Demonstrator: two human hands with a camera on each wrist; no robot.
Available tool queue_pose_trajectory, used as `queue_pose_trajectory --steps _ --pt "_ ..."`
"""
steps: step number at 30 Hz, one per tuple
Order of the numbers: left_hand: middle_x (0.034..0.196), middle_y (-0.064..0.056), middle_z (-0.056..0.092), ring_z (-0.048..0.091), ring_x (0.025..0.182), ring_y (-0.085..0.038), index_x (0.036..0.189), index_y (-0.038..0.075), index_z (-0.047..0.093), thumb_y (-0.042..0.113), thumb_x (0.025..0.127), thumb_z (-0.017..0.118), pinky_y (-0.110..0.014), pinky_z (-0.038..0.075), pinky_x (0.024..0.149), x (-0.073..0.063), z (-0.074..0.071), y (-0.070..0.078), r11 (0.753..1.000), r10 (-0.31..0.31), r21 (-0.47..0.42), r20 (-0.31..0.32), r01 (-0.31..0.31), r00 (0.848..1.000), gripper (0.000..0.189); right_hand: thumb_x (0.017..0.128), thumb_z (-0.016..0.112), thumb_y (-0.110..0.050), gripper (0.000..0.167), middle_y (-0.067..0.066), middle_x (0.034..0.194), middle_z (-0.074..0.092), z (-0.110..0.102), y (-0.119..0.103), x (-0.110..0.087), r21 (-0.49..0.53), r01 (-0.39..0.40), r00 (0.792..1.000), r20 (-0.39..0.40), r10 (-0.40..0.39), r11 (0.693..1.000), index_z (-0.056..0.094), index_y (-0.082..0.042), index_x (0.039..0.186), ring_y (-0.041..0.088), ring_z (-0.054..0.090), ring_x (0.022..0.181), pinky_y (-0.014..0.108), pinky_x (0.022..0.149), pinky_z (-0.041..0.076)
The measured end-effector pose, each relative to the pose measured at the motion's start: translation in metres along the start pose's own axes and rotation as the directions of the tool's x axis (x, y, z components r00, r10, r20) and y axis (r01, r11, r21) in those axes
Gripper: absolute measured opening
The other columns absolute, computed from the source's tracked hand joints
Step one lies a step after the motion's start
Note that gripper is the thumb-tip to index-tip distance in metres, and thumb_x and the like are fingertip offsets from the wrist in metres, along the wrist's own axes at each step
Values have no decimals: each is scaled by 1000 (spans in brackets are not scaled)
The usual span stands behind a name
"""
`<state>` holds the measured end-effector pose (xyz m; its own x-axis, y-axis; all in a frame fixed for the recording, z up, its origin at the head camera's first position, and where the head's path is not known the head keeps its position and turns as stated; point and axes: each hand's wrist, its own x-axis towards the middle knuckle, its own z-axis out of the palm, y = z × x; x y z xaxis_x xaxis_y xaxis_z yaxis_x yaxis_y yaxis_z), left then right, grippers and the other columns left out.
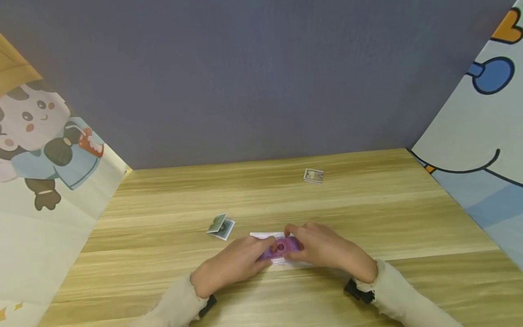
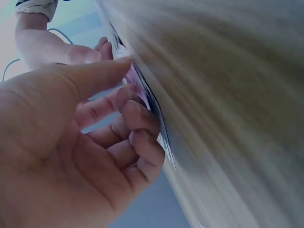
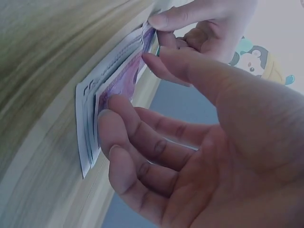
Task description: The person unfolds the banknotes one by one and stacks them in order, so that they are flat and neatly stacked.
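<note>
A purple printed note, which looks like a banknote, lies over a thin stack of white-edged papers near the front of the table. My left hand grips its left end between thumb and curled fingers. At the right end, my right hand holds it, with the index finger at the far edge and the thumb at the near edge. In the right wrist view, several paper layers fan out under the purple note. The palms hang over the stack and hide both ends from above.
A greenish folded note stands half open to the left of the hands. Farther back lies a small brownish folded note. The wood-grain table meets a dark grey panel behind and cartoon-printed walls on both sides.
</note>
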<state>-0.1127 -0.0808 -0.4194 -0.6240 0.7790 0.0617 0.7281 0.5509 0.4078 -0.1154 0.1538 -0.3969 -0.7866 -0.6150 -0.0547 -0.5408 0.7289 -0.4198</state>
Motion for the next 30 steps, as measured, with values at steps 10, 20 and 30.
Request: queue_pose_trajectory --steps 10,20,30 --pt "68 9 56 43 51 1 109 9 65 16 94 69 -15 40 46 2 -17 -2 998 -13 -69 -15 12 1000 16 93 71 -24 34 -11 54 46 -8 -4 0 66 -17 999 -38 20 998 63 -5 120 1 36 43 20 40 32" --pt "61 7 53 46 51 -4 104 11 66 12 98 63 -22 42 46 -11 -75 -37 973 -178 -185 -241 135 954 7 98 65 -28 26 -13 63 57 -17 -22 21 60 55 984 -175 -44 997 68 -6 108 -1 48 48 21 47 44" --pt "90 -8 67 62 81 -17 110 0 64 6 97 60 -32 53 71 -35 -86 -100 940 -294 -226 -146 257 945 15 98 63 -31 25 -4 81 69 -14 -62 61 37 95 970 -226 -85 995 70 -8 105 4 60 67 22 62 51"
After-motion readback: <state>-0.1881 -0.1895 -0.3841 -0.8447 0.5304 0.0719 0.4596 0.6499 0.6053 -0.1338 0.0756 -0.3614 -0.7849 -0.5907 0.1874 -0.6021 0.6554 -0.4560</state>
